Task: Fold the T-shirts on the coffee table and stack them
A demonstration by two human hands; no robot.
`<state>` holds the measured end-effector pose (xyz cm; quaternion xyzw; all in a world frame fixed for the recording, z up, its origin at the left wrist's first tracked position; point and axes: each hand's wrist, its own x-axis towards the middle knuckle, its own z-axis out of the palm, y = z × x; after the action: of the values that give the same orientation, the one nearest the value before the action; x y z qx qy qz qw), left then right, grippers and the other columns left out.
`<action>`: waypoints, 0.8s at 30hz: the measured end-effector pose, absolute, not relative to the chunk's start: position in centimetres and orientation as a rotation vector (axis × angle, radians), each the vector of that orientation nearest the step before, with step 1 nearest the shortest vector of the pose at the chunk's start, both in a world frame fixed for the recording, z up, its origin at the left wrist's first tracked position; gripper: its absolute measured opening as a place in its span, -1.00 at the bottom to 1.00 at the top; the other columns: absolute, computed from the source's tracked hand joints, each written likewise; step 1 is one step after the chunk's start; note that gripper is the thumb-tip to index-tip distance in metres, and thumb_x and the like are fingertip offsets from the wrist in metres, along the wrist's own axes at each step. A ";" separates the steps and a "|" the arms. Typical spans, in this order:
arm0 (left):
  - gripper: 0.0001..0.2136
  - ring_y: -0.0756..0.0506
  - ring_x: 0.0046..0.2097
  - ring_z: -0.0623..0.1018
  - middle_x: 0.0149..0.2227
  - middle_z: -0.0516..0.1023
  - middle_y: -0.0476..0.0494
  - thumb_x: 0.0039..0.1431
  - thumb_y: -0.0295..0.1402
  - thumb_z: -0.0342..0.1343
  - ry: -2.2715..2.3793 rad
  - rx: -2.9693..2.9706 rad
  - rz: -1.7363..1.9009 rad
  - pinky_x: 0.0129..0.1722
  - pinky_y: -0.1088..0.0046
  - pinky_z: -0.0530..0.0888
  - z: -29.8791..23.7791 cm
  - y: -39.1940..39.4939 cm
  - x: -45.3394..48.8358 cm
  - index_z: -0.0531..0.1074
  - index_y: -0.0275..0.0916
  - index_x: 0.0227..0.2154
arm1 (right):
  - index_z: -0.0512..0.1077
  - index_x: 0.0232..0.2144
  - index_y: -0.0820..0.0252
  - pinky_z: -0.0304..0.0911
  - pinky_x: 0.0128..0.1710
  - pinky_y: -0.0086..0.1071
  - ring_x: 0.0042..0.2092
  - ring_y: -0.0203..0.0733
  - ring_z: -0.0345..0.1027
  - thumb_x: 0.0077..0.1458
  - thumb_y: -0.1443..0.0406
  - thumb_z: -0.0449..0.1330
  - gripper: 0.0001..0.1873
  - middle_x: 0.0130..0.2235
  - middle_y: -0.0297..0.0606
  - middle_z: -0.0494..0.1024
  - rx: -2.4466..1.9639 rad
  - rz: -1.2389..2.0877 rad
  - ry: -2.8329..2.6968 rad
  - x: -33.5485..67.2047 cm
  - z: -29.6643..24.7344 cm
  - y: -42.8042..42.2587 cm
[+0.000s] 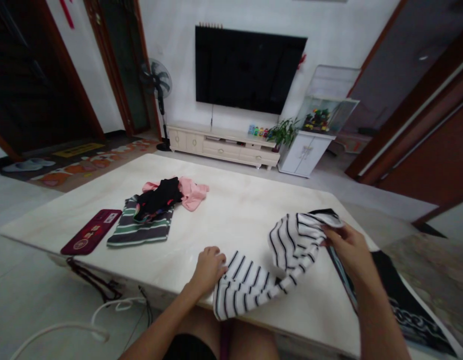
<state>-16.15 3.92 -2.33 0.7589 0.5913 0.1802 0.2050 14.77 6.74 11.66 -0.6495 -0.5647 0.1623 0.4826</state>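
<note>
A white garment with black stripes [250, 285] stretches between my two hands over the near part of the table. My left hand [209, 270] is closed at its left end, fingers curled over the edge of the cloth. At the right, my right hand [344, 245] pinches the other end and holds it raised, so the cloth bunches and sags in the middle. Dark cloth [396, 290] with a chain print lies beneath and beside my right forearm, hanging past the table's right edge. The exact kind of striped garment cannot be made out.
On the white table [231, 200] sit a green-and-grey striped folded cloth [141, 232], a black garment [160, 197], a pink garment [194, 192] and a dark red flat bag [92, 231]. A white cable [62, 327] hangs at the lower left. Beyond stand a fan [158, 82] and a TV cabinet [224, 146].
</note>
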 end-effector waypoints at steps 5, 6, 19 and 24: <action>-0.62 -0.13 -0.04 0.34 -0.07 0.34 -0.18 0.07 -0.43 -0.01 1.374 2.093 0.643 -0.01 0.36 0.27 -2.6 2.4 -13.8 0.30 -0.19 -0.01 | 0.34 -0.11 0.31 0.26 -0.22 -0.16 -0.29 -0.06 0.34 -0.01 0.25 -0.01 -0.59 -0.28 -0.05 0.45 -1.846 0.030 -1.614 14.6 5.9 6.1; -0.55 -0.12 -0.02 0.33 -0.03 0.31 -0.18 0.04 -0.44 0.02 1.314 2.089 0.651 0.00 0.38 0.27 -2.5 2.2 -13.7 0.24 -0.18 0.05 | 0.35 -0.12 0.27 0.28 -0.22 -0.20 -0.30 -0.09 0.35 0.04 0.23 -0.04 -0.62 -0.28 -0.09 0.46 -1.765 0.195 -1.727 13.1 4.7 4.8; -0.62 -0.11 -0.16 0.41 -0.18 0.43 -0.12 -0.06 -0.46 0.01 1.125 2.147 0.302 -0.16 0.43 0.32 -1.0 -0.2 -13.5 0.37 -0.18 -0.10 | 0.38 -0.18 0.22 0.28 -0.20 -0.36 -0.19 -0.14 0.41 -0.09 0.51 0.02 -0.62 -0.22 -0.17 0.50 -1.649 0.708 -2.117 2.9 -1.7 -4.8; -0.72 -0.05 -0.27 0.40 -0.31 0.43 -0.06 -0.02 -0.44 0.00 1.230 2.075 0.342 -0.24 0.47 0.30 2.0 -1.5 -14.9 0.42 -0.17 -0.20 | 0.40 -0.22 0.16 0.31 -0.28 -0.47 -0.29 -0.25 0.43 0.00 0.45 -0.06 -0.67 -0.32 -0.23 0.51 -1.400 0.457 -2.069 7.7 1.2 -6.2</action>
<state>-14.87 -1.50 2.00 0.7992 0.4739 0.1318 0.3454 7.67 -6.18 1.19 -0.5264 -0.7781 0.1718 0.2964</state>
